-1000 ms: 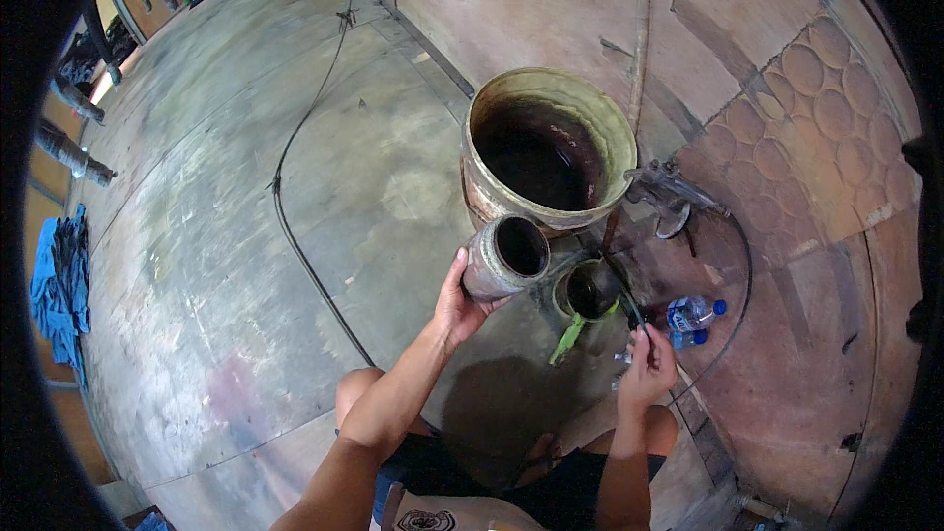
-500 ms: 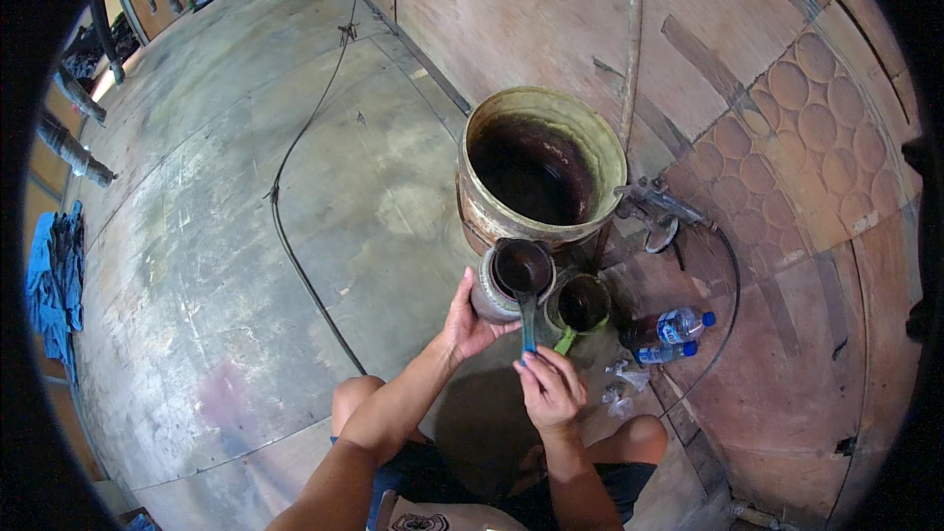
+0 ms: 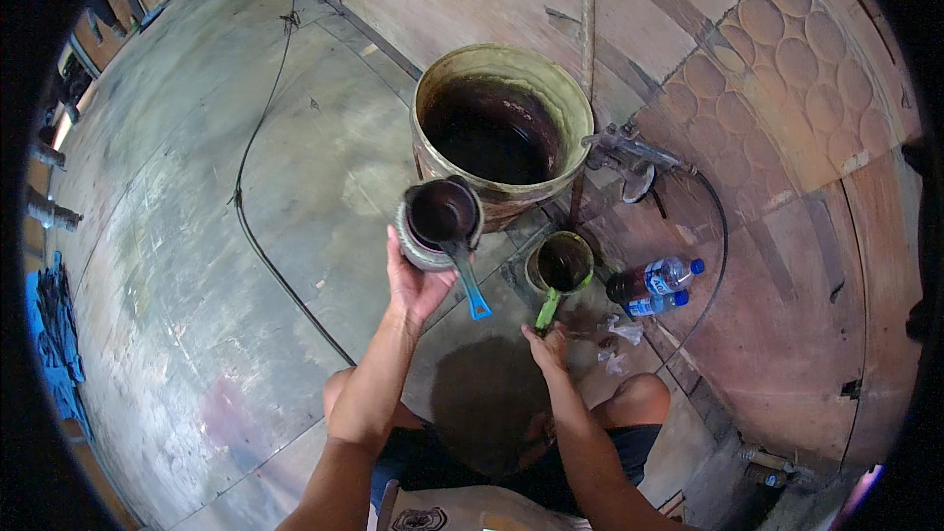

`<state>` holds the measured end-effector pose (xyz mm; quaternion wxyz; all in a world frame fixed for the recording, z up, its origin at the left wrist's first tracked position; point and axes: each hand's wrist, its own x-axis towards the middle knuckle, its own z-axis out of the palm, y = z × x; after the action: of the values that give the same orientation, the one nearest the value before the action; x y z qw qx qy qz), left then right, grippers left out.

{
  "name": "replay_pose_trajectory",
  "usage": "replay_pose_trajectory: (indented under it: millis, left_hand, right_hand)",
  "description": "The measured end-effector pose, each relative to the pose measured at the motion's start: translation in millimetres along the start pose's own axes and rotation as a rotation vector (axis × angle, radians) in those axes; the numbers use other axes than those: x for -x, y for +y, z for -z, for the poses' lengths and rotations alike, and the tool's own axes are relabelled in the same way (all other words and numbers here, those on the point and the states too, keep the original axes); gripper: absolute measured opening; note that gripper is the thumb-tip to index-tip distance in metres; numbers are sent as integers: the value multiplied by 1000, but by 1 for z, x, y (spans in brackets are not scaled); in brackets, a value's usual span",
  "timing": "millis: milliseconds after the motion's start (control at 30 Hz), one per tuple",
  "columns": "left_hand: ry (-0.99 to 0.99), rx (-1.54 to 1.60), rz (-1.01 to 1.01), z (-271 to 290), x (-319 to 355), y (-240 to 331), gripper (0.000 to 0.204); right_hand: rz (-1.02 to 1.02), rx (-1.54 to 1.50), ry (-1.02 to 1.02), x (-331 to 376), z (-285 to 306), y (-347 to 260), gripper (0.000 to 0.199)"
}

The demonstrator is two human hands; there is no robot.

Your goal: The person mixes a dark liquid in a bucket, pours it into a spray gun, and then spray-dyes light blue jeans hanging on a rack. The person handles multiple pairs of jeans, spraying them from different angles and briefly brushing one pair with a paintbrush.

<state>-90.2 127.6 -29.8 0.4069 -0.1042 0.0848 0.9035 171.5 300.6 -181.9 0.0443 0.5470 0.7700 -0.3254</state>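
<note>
My left hand (image 3: 418, 285) is closed around a pale, stained cup (image 3: 429, 254), held up in front of the bucket. A dark bowl-shaped scoop or strainer with a blue handle (image 3: 472, 287) sits in the cup's mouth; I cannot tell which it is. Its handle points toward me, with no hand on it. My right hand (image 3: 549, 346) grips the end of the green handle of a dipper (image 3: 553, 303), which looks dark inside. Beyond both stands a large stained bucket (image 3: 575, 103) with dark liquid at the bottom.
A spray gun (image 3: 634, 159) with a hose is at the bucket's right. Two clear bottles with blue caps (image 3: 669, 275) and crumpled clear plastic (image 3: 624, 330) lie right of the dipper. A black cable (image 3: 258, 241) crosses the floor at left; a pole (image 3: 588, 15) stands behind the bucket.
My right hand has let go of the blue handle and moved down to the green dipper handle. The cup, with the blue-handled piece in it, is farther left in view. The whole view has shifted.
</note>
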Motion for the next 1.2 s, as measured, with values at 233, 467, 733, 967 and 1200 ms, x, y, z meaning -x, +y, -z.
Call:
replay_pose_trajectory:
  millis: [233,467,733,967,1200]
  left_hand:
    - [-125,162,37,-6,-1,12,87]
    - [-69,57,102,-3,-3,15,91]
    - [-21,132,-117,-5,-3,22,89]
    - [74,42,-237,-16,0,34,94]
    - [127,-12,-247,-27,12,29,90]
  right_hand:
    - [-109,-840,-135,-28,-18,11,42]
    - [278,-723,-19,56,70,-8,43]
    - [466,-729,-168,128,213,-140,28]
    - [923,-177,-33,7,228,-290,33]
    - [811,796,-153,-110,159,-388,35]
